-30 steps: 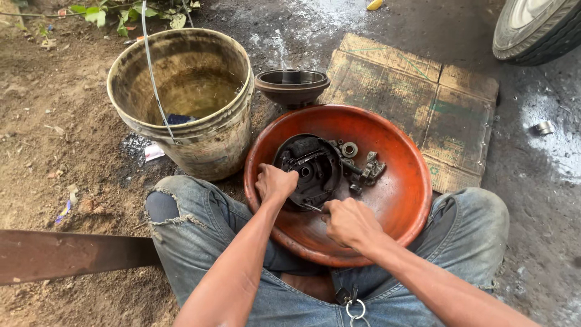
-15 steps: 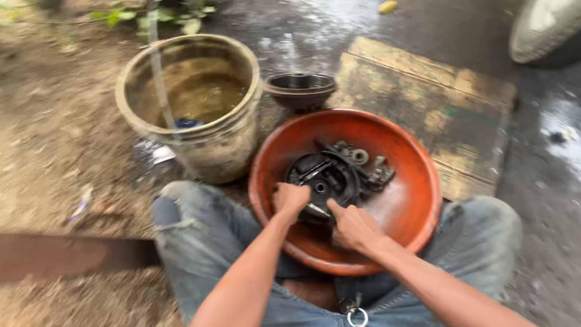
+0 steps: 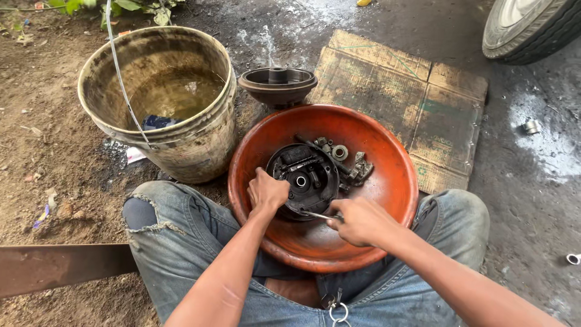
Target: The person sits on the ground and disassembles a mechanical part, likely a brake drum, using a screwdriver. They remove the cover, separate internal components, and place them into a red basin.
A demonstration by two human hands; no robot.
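The round black metal part (image 3: 304,180) lies in the orange bowl (image 3: 387,181) on the person's lap. The left hand (image 3: 267,192) grips its near edge; the right hand (image 3: 361,221) is closed on a thin metal tool (image 3: 318,215) touching it. A dirty bucket (image 3: 181,145) stands nearby.

We see both bare forearms reach in from the near edge and converge toward the middle. Our left hand (image 3: 267,192) is curled into a loose fist, knuckles up, wrist bent slightly down. Our right hand (image 3: 361,221) sits just to its right and a little nearer, fingers closed tight, thumb side turned left. Our knees, in torn blue jeans, spread wide to left and right.
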